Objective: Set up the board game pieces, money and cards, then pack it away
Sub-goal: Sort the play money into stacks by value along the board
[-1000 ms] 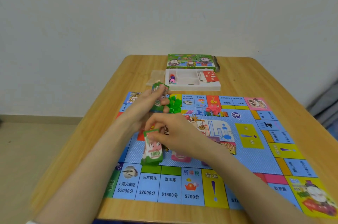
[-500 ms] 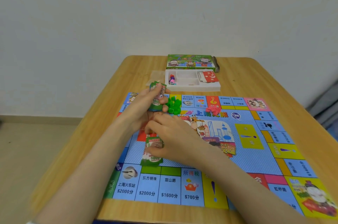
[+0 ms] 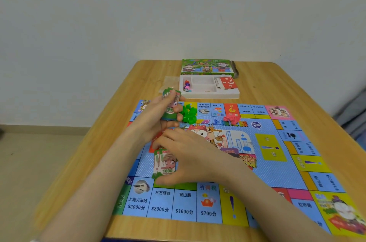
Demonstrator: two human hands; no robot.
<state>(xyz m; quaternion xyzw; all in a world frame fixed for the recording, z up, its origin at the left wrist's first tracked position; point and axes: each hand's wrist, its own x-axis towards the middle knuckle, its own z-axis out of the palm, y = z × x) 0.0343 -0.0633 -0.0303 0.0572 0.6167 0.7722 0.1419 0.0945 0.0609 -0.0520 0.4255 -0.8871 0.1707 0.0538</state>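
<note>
The colourful game board (image 3: 267,154) lies flat on the wooden table (image 3: 277,87). My left hand (image 3: 158,117) grips a stack of green 1000 notes (image 3: 170,103) upright above the board's far left corner. Nearer to me, my right hand (image 3: 188,154) pinches a second bundle of green 1000 notes (image 3: 164,164) down onto the board's left side. A heap of green house pieces (image 3: 189,113) sits just right of my left hand, and several red pieces (image 3: 231,119) lie further right.
Behind the board stands a white insert tray (image 3: 210,94) with coloured pawns and a die (image 3: 187,85) at its left end and red question-mark cards (image 3: 227,82) at its right. The green game box (image 3: 208,66) lies beyond it, near the wall.
My right hand has lowered its bundle of notes slightly toward the board. My left hand keeps its stack raised in almost the same place.
</note>
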